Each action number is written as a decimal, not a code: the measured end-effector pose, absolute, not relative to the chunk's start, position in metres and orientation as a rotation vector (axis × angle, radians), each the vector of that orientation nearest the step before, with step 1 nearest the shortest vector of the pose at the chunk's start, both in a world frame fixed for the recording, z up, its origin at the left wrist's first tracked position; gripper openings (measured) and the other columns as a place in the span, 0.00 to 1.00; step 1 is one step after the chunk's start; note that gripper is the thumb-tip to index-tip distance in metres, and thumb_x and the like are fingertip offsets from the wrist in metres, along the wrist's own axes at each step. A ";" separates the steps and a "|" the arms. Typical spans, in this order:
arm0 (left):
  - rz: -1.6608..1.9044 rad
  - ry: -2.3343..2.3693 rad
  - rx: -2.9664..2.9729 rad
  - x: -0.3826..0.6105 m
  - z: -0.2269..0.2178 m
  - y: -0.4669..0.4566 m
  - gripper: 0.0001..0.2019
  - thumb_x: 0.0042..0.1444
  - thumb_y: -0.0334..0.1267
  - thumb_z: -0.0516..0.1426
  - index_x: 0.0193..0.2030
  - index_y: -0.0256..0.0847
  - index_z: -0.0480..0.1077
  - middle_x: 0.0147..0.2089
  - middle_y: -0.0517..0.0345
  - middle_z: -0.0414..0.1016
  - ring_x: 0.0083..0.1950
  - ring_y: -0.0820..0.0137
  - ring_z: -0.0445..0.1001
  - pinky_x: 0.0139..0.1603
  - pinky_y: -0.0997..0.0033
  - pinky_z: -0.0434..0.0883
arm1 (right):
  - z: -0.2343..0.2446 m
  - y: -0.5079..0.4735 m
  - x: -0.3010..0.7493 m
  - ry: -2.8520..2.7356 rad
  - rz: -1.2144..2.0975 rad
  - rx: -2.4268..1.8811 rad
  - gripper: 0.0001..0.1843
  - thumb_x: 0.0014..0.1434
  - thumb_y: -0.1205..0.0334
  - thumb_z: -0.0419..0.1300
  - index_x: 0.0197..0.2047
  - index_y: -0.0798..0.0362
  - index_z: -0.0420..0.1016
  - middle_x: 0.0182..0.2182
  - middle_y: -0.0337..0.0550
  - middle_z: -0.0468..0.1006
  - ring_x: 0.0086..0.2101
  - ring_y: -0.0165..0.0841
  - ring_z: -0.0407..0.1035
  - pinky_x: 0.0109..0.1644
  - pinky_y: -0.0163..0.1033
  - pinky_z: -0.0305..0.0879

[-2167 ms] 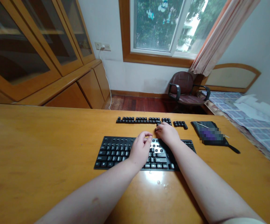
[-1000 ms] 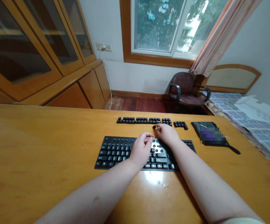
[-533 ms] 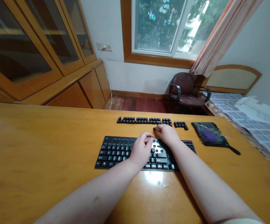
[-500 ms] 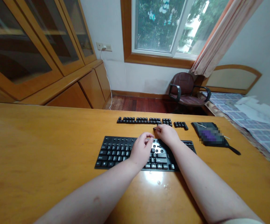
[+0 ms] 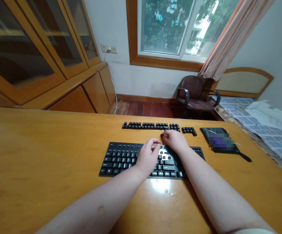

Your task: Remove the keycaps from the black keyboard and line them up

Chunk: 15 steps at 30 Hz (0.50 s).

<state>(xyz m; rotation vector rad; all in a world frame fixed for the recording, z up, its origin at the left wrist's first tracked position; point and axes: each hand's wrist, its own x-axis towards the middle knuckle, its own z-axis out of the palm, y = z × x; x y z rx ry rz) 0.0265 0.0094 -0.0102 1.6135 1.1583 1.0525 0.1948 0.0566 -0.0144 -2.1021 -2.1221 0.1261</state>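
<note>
A black keyboard [image 5: 121,159] lies on the wooden desk, with bare key posts [image 5: 165,153] showing in its upper right part where keycaps are off. My left hand [image 5: 147,155] rests over the middle of the keyboard, fingers loosely bent, a gap between thumb and forefinger, nothing seen in it. Just beyond the keyboard's back edge, my right hand [image 5: 176,139] pinches a small black keycap [image 5: 162,135], partly hidden by the fingers. Loose black keycaps [image 5: 148,126] stand in grouped rows behind the keyboard.
To the right lies a black pouch [image 5: 205,133] with a strap and a thin light stick on it. Small crumbs [image 5: 173,195] lie in front of the keyboard. Beyond the desk [image 5: 45,156] are a chair [image 5: 192,91], a bed [image 5: 275,136] and a cabinet [image 5: 92,94].
Almost nothing differs. The keycap in my right fingers has shifted very slightly; my left hand stays in place over the keyboard.
</note>
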 end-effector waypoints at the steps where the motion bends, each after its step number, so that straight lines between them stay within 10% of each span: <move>1: 1.050 1.161 1.616 0.027 -0.010 0.010 0.07 0.57 0.37 0.50 0.39 0.40 0.68 0.36 0.57 0.73 0.34 0.71 0.71 0.36 0.72 0.66 | -0.014 0.057 0.194 -2.121 0.124 -2.120 0.14 0.58 0.59 0.50 0.40 0.47 0.75 0.39 0.43 0.77 0.38 0.34 0.69 0.37 0.34 0.59; 15: 1.042 1.159 1.633 0.026 -0.009 0.010 0.07 0.57 0.36 0.50 0.39 0.40 0.68 0.36 0.59 0.73 0.33 0.72 0.70 0.36 0.74 0.65 | -0.012 0.057 0.193 -2.091 0.172 -2.182 0.12 0.57 0.56 0.52 0.38 0.49 0.74 0.37 0.43 0.77 0.36 0.34 0.69 0.33 0.34 0.56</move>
